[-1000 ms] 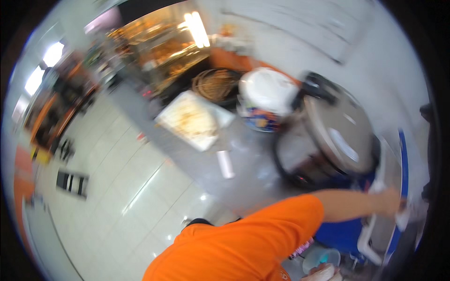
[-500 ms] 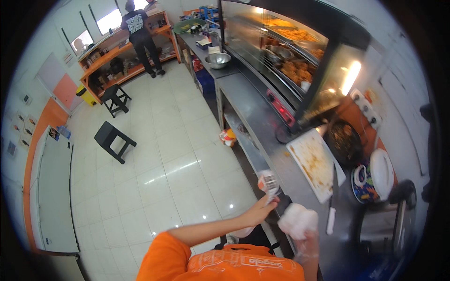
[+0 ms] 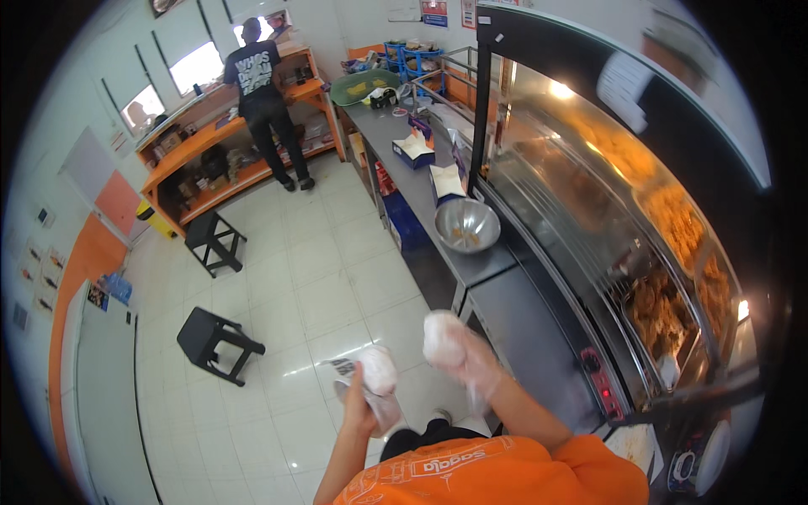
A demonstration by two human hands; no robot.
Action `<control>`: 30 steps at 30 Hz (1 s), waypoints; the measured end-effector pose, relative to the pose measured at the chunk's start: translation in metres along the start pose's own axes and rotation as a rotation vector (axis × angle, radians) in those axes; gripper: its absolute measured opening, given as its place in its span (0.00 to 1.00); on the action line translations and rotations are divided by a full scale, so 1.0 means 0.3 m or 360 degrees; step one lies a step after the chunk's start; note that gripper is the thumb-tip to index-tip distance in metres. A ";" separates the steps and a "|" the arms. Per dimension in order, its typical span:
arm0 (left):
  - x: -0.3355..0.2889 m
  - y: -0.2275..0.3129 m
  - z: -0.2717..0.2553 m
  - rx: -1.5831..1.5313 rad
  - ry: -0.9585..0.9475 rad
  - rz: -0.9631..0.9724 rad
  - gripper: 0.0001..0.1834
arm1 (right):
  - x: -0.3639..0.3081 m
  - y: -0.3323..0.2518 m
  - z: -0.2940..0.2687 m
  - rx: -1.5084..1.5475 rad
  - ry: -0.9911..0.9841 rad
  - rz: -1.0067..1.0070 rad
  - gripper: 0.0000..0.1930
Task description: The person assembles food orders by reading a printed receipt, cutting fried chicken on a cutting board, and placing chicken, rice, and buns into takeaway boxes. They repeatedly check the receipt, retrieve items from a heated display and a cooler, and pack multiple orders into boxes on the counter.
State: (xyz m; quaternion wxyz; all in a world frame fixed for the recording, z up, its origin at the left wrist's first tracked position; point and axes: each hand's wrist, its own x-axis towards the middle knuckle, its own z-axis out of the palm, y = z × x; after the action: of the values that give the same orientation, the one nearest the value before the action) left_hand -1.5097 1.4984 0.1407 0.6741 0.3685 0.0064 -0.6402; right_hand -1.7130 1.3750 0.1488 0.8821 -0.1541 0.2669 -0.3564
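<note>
In the head view, your left hand [image 3: 360, 410] pinches a printed wrapper [image 3: 385, 412] around one white lump [image 3: 379, 370], your thumb in front. Your right hand [image 3: 478, 360], in a clear glove [image 3: 481, 383], curls around another white bundle [image 3: 443, 338]. Both lie on your side of the metal bowl [image 3: 468, 225], the left one farther from it. Grip lightly so neither gets squashed, and support each from below. Blur makes it hard to tell whether the right one is wrapped.
</note>
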 end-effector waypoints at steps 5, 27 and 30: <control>0.521 0.461 0.211 0.0191 0.0029 0.0206 0.26 | 0.914 -0.524 0.124 0.0009 0.0560 -0.0685 0.27; 2.974 0.513 1.099 0.4123 -0.1458 0.0908 0.20 | 1.731 -1.061 0.168 -0.2131 0.2346 -0.0582 0.15; 2.721 0.664 1.246 0.3834 -0.1710 0.0532 0.19 | 1.456 -1.054 0.378 -0.1841 0.2878 -0.1635 0.07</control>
State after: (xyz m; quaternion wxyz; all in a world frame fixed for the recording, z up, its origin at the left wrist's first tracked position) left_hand -1.3629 0.5908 0.1181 -0.0823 0.4307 -0.8712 -0.2209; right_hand -1.5562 0.8529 0.2292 -0.0727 -0.3108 0.8205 -0.4742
